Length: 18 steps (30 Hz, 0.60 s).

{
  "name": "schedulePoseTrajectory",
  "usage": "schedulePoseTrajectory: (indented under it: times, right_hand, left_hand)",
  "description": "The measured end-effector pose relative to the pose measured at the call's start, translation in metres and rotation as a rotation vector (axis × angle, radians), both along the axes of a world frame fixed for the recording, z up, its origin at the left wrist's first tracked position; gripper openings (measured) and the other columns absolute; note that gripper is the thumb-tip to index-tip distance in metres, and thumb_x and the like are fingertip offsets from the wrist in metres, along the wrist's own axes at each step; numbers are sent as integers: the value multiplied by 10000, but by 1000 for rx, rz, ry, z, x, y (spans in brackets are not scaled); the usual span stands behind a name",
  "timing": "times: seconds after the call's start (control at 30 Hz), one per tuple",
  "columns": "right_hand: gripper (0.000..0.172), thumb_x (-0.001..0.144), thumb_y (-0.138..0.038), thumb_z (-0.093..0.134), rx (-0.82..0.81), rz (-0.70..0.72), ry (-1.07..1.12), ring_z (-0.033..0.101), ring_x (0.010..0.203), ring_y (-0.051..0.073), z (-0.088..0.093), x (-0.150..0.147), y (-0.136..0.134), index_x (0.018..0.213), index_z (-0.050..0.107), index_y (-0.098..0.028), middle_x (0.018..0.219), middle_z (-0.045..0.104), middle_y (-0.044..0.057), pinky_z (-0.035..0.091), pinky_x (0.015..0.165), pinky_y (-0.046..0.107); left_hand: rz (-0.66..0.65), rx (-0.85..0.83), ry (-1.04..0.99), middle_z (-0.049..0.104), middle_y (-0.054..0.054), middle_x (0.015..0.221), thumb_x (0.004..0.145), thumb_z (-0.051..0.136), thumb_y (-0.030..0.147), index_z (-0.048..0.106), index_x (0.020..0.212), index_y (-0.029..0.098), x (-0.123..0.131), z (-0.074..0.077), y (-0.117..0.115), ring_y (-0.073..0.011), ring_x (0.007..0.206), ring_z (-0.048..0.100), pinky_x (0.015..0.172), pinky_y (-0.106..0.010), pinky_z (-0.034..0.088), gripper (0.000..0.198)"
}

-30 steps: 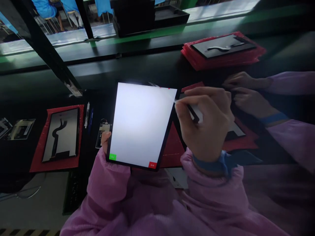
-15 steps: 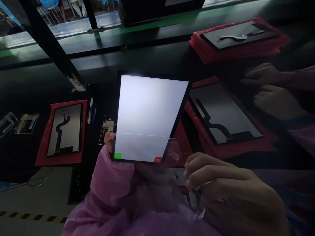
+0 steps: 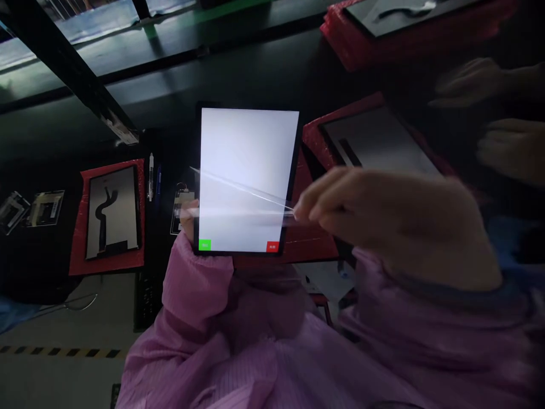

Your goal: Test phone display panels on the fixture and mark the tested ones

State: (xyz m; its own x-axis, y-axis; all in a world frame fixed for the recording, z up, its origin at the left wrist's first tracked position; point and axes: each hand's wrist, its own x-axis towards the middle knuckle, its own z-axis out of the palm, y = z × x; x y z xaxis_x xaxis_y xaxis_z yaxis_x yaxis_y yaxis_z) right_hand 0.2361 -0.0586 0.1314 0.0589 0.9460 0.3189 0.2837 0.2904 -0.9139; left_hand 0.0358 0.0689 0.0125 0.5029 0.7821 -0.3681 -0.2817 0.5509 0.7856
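Observation:
My left hand [image 3: 188, 220] grips the lower left edge of a lit display panel [image 3: 247, 170], thumb at the side, other fingers hidden behind it. The screen glows white, with a green box at its lower left corner and a red box at its lower right. Across its front stretches a clear plastic film [image 3: 251, 194], blurred by motion. My right hand [image 3: 392, 221] pinches the film's right end just beyond the panel's right edge. Beneath and to the right of the panel lies a red sheet [image 3: 310, 227].
At right, a panel [image 3: 383, 142] rests on red wrap; a red stack [image 3: 374, 51] stands behind it. Another person's hands [image 3: 511, 145] are at far right. A panel [image 3: 113, 216] on red wrap, a pen [image 3: 151, 177] and small circuit boards [image 3: 46, 208] are at left.
My right hand has moved up and left, drawing the clear film higher across the screen. The panel sits a little higher in view and straighter. The other person's hands have shifted.

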Motion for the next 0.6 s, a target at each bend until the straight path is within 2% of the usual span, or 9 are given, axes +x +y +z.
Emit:
schedulePoseTrajectory:
  times: [0.1,0.2,0.27,0.37,0.47,0.6]
  right_hand:
    - [115,889,-218,747,-61,-96,74,691,725,126,14,-5,30,800,675,-208,810,713,-9,586,651,258]
    - [200,848,-95,761,-142,-131,143,688,685,129,24,-14,63,715,639,-180,734,672,-20,620,648,269]
    - [251,849,-28,727,-222,-95,248,678,682,129,26,-22,81,674,606,-162,685,631,-20,650,664,282]
    - [254,883,-23,673,-295,-6,426,643,699,102,25,-34,101,690,569,-151,674,596,-22,669,723,276]
    - [224,925,-61,621,-270,84,598,596,688,68,22,-46,115,728,548,-137,663,544,-37,660,779,250]
    - [216,973,-75,555,-224,123,818,579,694,49,21,-52,130,760,541,-113,663,491,-49,644,827,239]
  left_hand:
    - [53,10,-172,781,-16,1018,800,537,572,740,1045,292,6,-3,3,-317,1179,681,894,-413,606,424]
    - [58,-10,-226,779,-24,980,804,507,506,750,1038,285,8,-1,2,-299,1149,695,871,-394,611,404]
    - [85,-4,-177,780,-36,1017,817,469,520,751,1053,282,12,4,0,-303,1202,673,902,-391,607,438]
    - [89,46,-118,782,-52,1079,829,419,539,736,1134,281,20,13,-4,-314,1261,644,966,-408,593,510]
    - [75,108,-121,788,-62,1060,844,402,516,705,1218,267,24,22,-7,-325,1275,640,978,-436,594,542]
    - [36,115,-124,789,-65,1053,849,407,509,704,1201,277,21,25,-6,-338,1258,651,953,-460,606,516]
